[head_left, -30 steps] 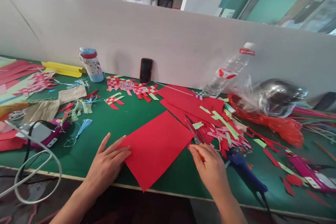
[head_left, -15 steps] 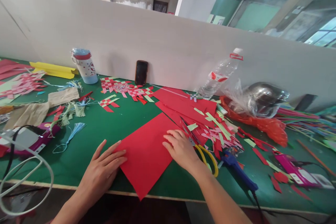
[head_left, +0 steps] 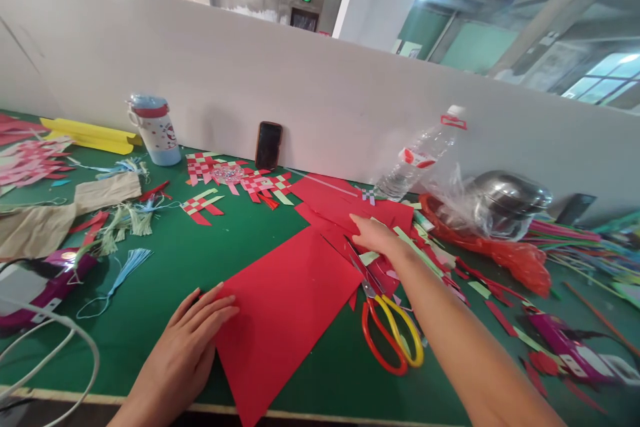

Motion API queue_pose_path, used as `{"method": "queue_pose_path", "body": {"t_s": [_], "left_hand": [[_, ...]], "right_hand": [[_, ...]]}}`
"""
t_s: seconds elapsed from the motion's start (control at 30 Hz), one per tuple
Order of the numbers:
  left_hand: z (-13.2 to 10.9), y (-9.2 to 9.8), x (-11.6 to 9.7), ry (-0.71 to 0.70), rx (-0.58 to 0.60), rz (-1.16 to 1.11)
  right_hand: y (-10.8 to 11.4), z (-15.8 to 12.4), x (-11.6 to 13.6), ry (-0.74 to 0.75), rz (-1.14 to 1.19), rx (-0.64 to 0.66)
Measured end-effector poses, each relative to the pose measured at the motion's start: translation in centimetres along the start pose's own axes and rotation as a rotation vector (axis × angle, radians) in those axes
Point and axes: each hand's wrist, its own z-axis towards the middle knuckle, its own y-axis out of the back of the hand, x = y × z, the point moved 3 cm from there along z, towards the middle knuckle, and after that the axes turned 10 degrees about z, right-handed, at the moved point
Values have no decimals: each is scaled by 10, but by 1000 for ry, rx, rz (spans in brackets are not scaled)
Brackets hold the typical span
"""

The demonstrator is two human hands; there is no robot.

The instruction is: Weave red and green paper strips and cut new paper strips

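A red paper sheet [head_left: 285, 313] lies on the green table [head_left: 240, 233] in front of me. My left hand [head_left: 193, 340] rests flat and open on its left corner. My right hand [head_left: 373, 235] reaches farther back with fingers stretched out, lying on a stack of red sheets [head_left: 335, 197]. Scissors with one red and one yellow handle [head_left: 387, 327] lie just right of the near sheet, under my right forearm.
Woven red-and-green paper pieces [head_left: 235, 177], a phone [head_left: 269, 145] leaning on the white partition, a flask [head_left: 154, 128], a plastic bottle [head_left: 417, 160], a steel bowl [head_left: 505, 200] in plastic, paper scraps [head_left: 430, 253], tassels [head_left: 120, 227], glue guns [head_left: 30, 280] and a white cable [head_left: 75, 347].
My right hand left the scissors at the near edge, crossed the red sheet and reached back onto the stacked sheets. The left hand stayed on the sheet's corner. The view shifted slightly.
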Motion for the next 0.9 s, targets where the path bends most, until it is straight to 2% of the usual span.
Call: {"method": "queue_pose_path", "body": {"t_s": [0.17,0.4,0.67,0.8,0.9], "left_hand": [[1,1,2,-7,23,2],[4,3,1,-28,20,-14],[4,3,1,3,32,-43],[9,11,3,110,-31,-140],[27,25,7,294,-89,-302]], "right_hand": [[-3,4,5,-12,-59,6],[5,1,-4,-126,-96,-167],[15,-2,-7,-189,-70,-232],[11,-7,0,-139,-39,-214],[6,-13,7,-63,-11,-218]]}}
